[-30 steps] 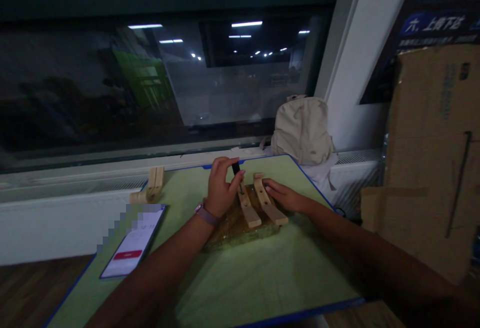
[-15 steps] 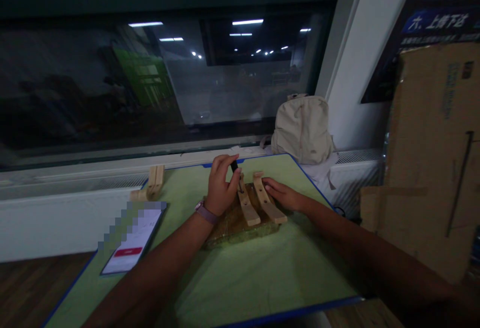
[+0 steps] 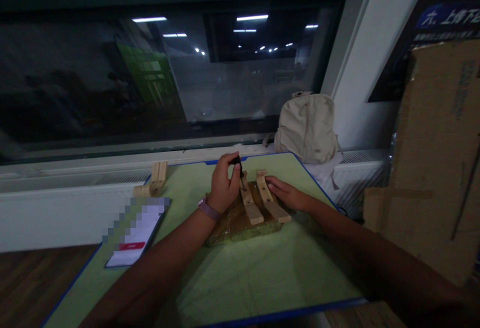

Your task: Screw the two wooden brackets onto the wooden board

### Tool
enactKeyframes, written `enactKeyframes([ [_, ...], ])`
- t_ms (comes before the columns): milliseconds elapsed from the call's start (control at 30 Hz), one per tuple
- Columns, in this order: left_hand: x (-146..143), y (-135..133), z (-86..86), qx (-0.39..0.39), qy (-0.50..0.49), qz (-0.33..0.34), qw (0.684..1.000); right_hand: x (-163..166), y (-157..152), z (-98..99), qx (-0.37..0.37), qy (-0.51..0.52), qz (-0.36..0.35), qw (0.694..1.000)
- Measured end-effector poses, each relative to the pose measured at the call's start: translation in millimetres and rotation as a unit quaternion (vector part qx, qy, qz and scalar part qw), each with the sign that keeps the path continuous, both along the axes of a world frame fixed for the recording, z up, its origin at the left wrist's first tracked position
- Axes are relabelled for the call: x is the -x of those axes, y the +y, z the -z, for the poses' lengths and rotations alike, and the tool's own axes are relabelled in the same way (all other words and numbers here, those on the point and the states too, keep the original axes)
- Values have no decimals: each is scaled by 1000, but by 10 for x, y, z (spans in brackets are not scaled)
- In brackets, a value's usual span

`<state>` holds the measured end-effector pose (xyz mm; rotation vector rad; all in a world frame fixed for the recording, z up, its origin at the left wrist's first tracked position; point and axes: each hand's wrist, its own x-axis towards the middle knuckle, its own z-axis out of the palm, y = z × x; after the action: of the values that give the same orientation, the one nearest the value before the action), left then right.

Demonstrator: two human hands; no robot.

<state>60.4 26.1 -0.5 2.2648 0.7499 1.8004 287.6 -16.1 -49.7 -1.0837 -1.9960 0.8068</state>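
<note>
Two curved wooden pieces with screw holes lie side by side on a brown, film-wrapped block [image 3: 240, 234]. My left hand [image 3: 226, 185] is closed around the black handle of a screwdriver [image 3: 240, 167]. Its thin shaft points down at a hole in the left wooden piece [image 3: 252, 209]. At the far end of the right wooden piece [image 3: 270, 201], my right hand [image 3: 288, 194] has its fingers bent against the outer edge. The screwdriver's tip is too small to make out.
The block lies on a green table [image 3: 225, 283] with a blue edge. To the left are a tablet [image 3: 138, 230] and more curved wooden pieces [image 3: 157, 178]. A beige backpack [image 3: 307, 128] stands by the window, and a cardboard sheet [image 3: 435, 158] leans at the right.
The whole view has shifted slightly. My left fingers have changed their hold on the screwdriver handle, which shows more upright now. My right hand stays at the right wooden piece.
</note>
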Motion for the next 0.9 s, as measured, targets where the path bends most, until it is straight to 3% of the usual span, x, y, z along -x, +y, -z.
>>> enactKeyframes([
  [167, 3, 0, -33, -40, 7, -23, 999, -3, 2, 3, 2, 5, -9, 1000],
  [433, -14, 10, 26, 42, 3, 27, 999, -17, 31, 30, -2, -5, -7, 1000],
  [733, 2, 14, -25, -29, 5, -12, 999, -19, 24, 34, -4, -2, -7, 1000],
  [900, -7, 0, -15, -10, -15, -8, 1000, -23, 37, 44, -7, -2, -2, 1000],
])
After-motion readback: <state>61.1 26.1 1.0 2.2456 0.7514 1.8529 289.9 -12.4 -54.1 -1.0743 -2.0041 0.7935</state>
